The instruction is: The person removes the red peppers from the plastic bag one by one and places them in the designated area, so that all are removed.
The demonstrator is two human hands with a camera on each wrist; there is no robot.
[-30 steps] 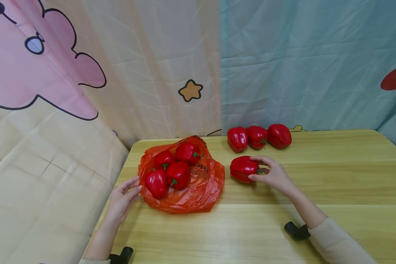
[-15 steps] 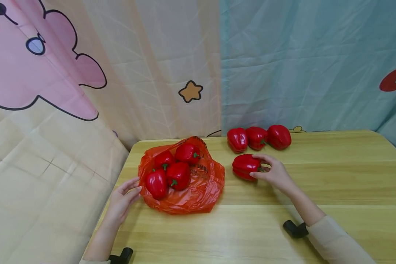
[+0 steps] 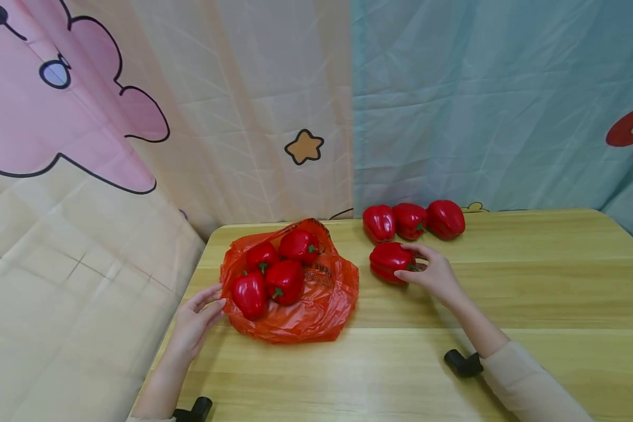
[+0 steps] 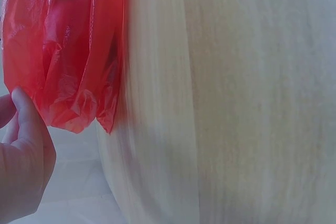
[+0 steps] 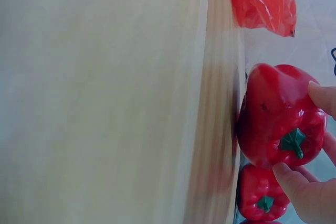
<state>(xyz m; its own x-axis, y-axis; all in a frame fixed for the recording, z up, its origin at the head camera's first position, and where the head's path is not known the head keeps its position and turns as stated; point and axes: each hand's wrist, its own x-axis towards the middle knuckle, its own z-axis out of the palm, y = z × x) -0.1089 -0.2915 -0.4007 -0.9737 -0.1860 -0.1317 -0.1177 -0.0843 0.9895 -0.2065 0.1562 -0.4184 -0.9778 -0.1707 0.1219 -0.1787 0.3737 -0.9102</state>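
- Right hand (image 3: 429, 272): thumb and fingers curved around the stem end of one red bell pepper (image 3: 387, 262), gripping it, with the gap between them set to the width of the fruit.
- Held pepper: lies on its side above the right half of the counter (image 3: 533, 281), green stem (image 5: 293, 141) toward the palm. I cannot tell whether its underside bears on the wood.
- Left hand (image 3: 194, 322): fingers relaxed and slightly bent, thumb set apart from them; fingertips touch the outer left edge of the bag, with no pepper in the grasp.
- Bag (image 3: 322, 305): orange-red thin plastic, spread on the left part of the counter, dark printing on its inner face. It lies to the left of the held pepper, apart from it.
- Bag contents: four red peppers (image 3: 286, 281) clustered toward the left and rear of the bag, green stems visible.
- Rear row: three red peppers (image 3: 410, 221) side by side at the back edge of the counter, just behind the held pepper.
- Wrists: one black fitting at each, left (image 3: 194, 410) and right (image 3: 461, 363); pale sleeve (image 3: 527, 381) on the right forearm.
- Backdrop: printed cloth (image 3: 427, 88) hanging behind the counter, with an orange star (image 3: 304, 146) on it.
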